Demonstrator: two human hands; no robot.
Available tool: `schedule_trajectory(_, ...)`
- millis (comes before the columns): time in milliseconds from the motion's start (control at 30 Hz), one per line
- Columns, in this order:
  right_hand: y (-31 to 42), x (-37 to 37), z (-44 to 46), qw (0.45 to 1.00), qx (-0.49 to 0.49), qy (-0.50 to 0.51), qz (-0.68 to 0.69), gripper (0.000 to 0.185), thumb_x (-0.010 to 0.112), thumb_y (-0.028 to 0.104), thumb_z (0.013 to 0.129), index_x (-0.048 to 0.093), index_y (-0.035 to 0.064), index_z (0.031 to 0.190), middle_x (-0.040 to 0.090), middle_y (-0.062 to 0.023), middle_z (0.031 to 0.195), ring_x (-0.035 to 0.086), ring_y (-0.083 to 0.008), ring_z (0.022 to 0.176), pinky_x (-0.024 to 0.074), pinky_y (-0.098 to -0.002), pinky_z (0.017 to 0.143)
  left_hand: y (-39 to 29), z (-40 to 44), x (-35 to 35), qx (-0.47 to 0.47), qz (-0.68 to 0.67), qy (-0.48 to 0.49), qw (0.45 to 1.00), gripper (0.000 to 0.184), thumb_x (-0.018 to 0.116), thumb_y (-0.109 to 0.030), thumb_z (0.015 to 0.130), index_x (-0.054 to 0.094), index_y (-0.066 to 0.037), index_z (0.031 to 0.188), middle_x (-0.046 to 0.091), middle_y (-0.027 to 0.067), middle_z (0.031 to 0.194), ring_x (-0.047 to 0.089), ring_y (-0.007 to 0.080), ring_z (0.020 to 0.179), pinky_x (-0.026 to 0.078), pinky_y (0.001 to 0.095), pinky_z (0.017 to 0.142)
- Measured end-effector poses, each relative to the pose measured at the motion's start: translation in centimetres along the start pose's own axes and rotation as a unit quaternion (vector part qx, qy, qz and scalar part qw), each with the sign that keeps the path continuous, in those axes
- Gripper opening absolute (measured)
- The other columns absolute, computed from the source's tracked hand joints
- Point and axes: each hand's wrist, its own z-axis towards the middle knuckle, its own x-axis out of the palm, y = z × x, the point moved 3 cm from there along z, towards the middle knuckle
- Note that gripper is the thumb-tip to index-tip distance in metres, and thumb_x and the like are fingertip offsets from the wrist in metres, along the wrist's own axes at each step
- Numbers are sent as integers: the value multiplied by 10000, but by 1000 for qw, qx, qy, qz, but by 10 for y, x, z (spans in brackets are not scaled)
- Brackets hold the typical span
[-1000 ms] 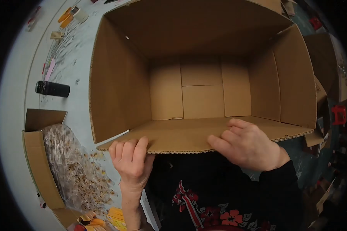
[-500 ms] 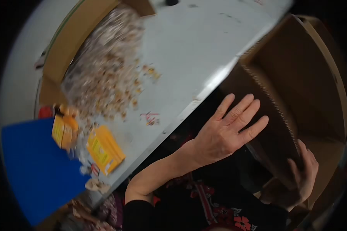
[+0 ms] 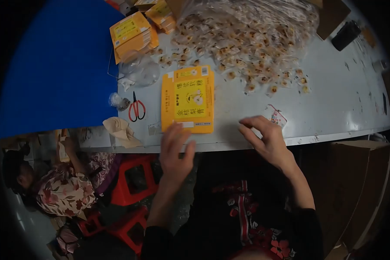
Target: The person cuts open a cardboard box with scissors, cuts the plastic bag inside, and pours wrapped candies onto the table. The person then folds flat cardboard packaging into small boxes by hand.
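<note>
A flat orange-yellow carton with a yellow label panel, perhaps one of a stack, lies on the table near its front edge. My left hand is at the carton's lower edge, fingers stretched out and slightly blurred; whether it touches the carton I cannot tell. To the right, my right hand hovers by the table edge with bent fingers, thumb and forefinger apart, holding nothing. Just beyond it is a small printed packet. Small wrapped candies lie heaped at the back in and around clear plastic.
Red-handled scissors, a clear round container and more orange cartons are at the left. A blue sheet covers the far left. A cardboard box stands below right; a person sits lower left near red stools.
The view has swung left from the cardboard box to the table. My right hand has left the box's edge, and both hands are now by the table's front edge.
</note>
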Motion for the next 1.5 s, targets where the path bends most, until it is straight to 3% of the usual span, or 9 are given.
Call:
schedule_trajectory(133,-3,52,69,996,81,15,18,450,679,197,782,524,-51,1124,608,-103,835,576,-151,751,471,-265,661,71,5,-7,-159,48,-45,985,487,638,-75,767,449,9,1208,436,189,1227,461,316,1124,411,377,912)
schedule_trajectory(200,0,68,81,987,138,32,74,553,715,219,753,470,-92,1139,607,-109,813,576,-136,725,475,-257,630,85,5,20,-329,-314,19,890,613,638,-125,786,332,33,1294,383,209,1268,445,305,1129,404,372,909)
schedule_trajectory(400,-24,81,88,937,205,10,282,414,693,212,773,502,-71,1008,603,-102,721,581,-113,636,471,-240,539,113,10,41,-309,-341,-62,886,643,655,-112,779,319,54,1302,482,163,1199,497,185,1056,438,294,867)
schedule_trajectory(600,-8,69,97,963,237,46,118,440,694,218,778,492,-64,1048,616,-84,712,602,-129,656,481,-245,570,131,39,17,-347,-413,-38,841,591,664,-131,788,385,46,1278,555,117,1132,546,138,978,466,253,816)
schedule_trajectory(733,-18,49,135,980,-46,-138,-137,647,671,303,786,410,-58,1256,512,-208,1140,568,-212,859,482,-328,724,135,34,19,-329,-309,-6,892,564,631,-157,815,378,48,1275,485,159,1198,515,183,1040,443,285,864)
schedule_trajectory(833,-13,60,148,986,-7,24,-164,571,657,297,794,476,-81,1182,540,-205,1065,572,-214,805,478,-325,720,129,33,23,-277,-232,-38,932,551,609,-176,831,370,51,1273,413,194,1239,479,232,1089,430,316,885)
schedule_trajectory(967,-14,62,148,987,-48,-11,-151,312,657,275,767,531,0,843,539,-130,827,552,-301,768,450,-377,646,120,29,27,-250,-143,-76,955,541,592,-184,837,368,48,1271,360,224,1253,454,298,1102,438,348,865)
schedule_trajectory(1167,8,57,139,928,-221,-163,-253,314,690,208,724,583,19,951,539,-118,798,551,-272,794,446,-359,648,123,19,38,-218,-89,-134,963,533,591,-182,824,383,45,1258,385,247,1227,441,352,1086,418,396,874)
schedule_trajectory(1500,8,57,132,960,-120,-110,-229,279,677,158,725,602,47,971,560,-101,817,546,-268,764,446,-365,638,124,18,39,-205,-44,-131,969,520,582,-204,815,403,44,1235,410,233,1222,412,367,1104,341,432,936)
